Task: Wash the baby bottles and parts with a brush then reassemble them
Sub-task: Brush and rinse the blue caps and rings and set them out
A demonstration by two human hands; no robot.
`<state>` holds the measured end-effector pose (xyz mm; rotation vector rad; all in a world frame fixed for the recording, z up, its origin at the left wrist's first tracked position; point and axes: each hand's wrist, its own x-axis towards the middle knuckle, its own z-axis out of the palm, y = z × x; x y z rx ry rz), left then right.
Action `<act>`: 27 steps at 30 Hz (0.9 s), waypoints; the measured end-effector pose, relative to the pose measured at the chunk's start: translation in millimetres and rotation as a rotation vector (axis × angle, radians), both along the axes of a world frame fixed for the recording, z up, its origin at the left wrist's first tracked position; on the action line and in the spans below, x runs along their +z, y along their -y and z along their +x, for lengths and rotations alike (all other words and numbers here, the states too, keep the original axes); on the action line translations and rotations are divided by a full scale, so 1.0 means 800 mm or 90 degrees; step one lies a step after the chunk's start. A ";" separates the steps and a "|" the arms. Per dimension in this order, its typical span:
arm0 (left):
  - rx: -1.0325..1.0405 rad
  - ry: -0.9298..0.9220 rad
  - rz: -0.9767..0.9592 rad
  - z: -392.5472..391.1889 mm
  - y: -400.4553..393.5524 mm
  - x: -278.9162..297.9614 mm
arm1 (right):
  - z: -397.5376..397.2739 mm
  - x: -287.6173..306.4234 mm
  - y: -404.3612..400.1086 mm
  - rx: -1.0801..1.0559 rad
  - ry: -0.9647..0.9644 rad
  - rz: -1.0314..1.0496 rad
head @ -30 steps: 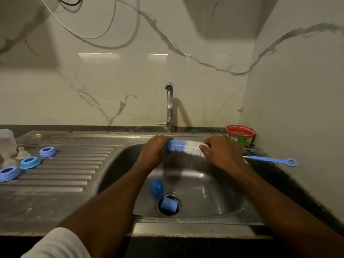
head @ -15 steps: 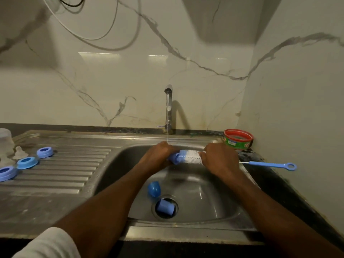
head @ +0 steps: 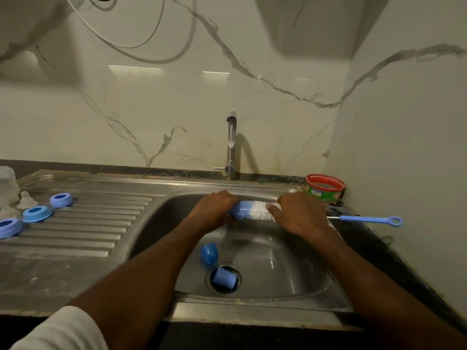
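Over the sink [head: 252,294] now, under the tap [head: 231,145], a thin stream running down. Left hand [head: 214,210] curled round something at the blue tip of the brush [head: 252,210] — what exactly, hidden by the fingers, cannot tell. Right hand [head: 300,214] wrapped round the brush's other end, fingers bent over it. White and blue bristles showing between the two hands, lying level, close to the basin's back wall.

Down in the basin: a blue cap [head: 209,253] on its side just left of the drain [head: 223,277], and a blue part [head: 223,277] sitting right in the drain.

Out on the right counter, a thin blue brush [head: 366,219] with a ring at its end, lying flat beside the right wrist. Behind it, a red-rimmed tub [head: 325,186] in the corner.

Off to the left on the ribbed drainer [head: 101,223]: three blue rings [head: 36,213] in a slanted row, a clear teat [head: 25,199] beside the far one, a clear bottle [head: 7,183] at the frame's edge, upright. White sleeve [head: 65,329] at the bottom left.
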<state>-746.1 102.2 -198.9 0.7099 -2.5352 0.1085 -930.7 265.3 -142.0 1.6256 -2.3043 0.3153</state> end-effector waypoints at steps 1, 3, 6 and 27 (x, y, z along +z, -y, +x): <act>-0.005 -0.019 0.005 -0.001 -0.001 0.000 | 0.000 0.001 -0.001 0.029 0.011 0.007; 0.020 -0.101 0.021 0.001 0.006 0.004 | 0.000 0.002 -0.006 0.104 -0.001 0.037; 0.028 -0.176 0.095 0.010 0.018 0.004 | 0.008 -0.002 -0.008 0.234 -0.089 0.058; -0.037 -0.160 0.062 0.001 0.004 0.008 | 0.018 0.010 -0.011 0.159 -0.051 -0.059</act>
